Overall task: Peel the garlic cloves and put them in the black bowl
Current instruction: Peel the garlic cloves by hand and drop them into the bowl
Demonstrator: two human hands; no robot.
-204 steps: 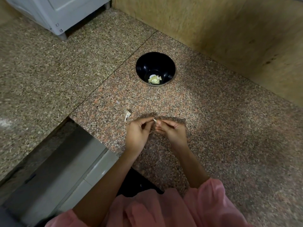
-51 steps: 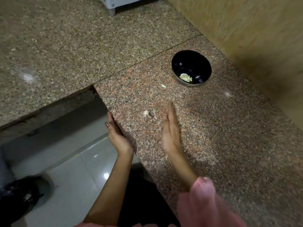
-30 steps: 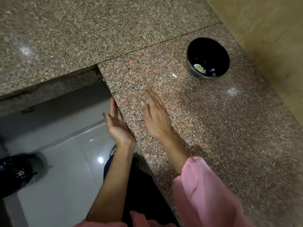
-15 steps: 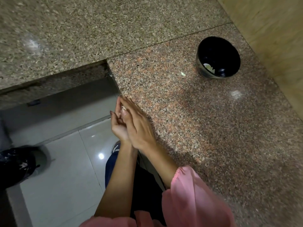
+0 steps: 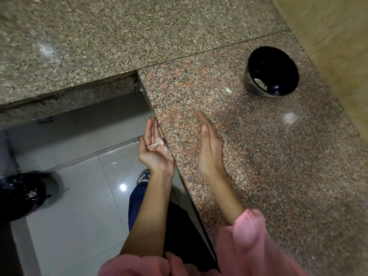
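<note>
Cupping pale papery garlic skins (image 5: 159,145): left hand (image 5: 154,152), palm up, fingers straight, together, at speckled granite counter (image 5: 258,176) edge. Right hand (image 5: 209,148): fingers straight, empty. Peeled pale garlic cloves (image 5: 260,83): in round black bowl (image 5: 272,60); probably slick, pinch sides. Skins featherlight.

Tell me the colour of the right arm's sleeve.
The sleeve is pink, clearest in the head view.

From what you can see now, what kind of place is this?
Probably a kitchen: a granite counter, a black bowl holding peeled garlic, and a tiled floor below with a lined bin.
</note>
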